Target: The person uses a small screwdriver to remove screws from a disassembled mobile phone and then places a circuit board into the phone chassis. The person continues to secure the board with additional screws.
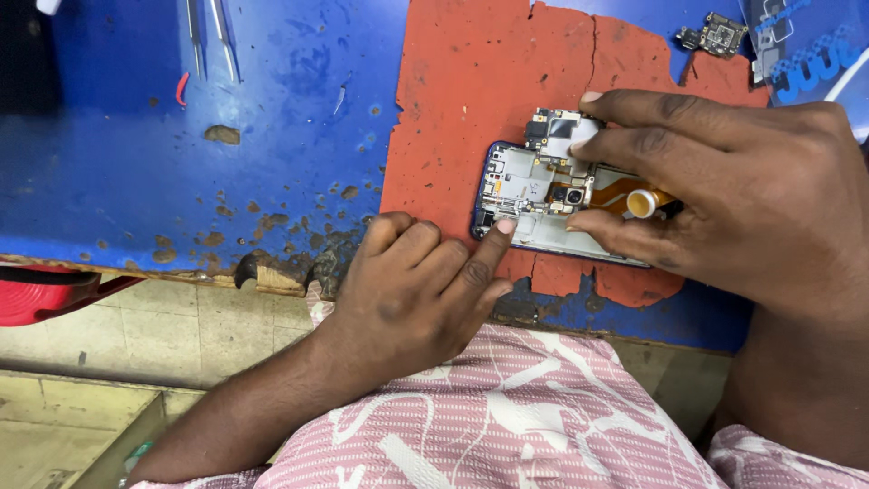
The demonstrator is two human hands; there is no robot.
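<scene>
Your opened phone (543, 204) lies back-up on the cracked red mat (471, 100), its board bare: grey metal shields, a small camera eye, an orange flex ribbon. Your right hand (751, 199) covers its right half, fingers curled down onto the board, and something with a small yellow round tip sits between them; what it is you cannot tell. Your left hand (425, 290) rests loosely curled, its index fingertip pressed on the phone's lower left corner. The mat's near edge is crumbled, just short of the chipped blue bench (181, 163) edge. Open bench lies to the left; tweezers (210, 36) and a loose board (720, 34) sit well apart.
</scene>
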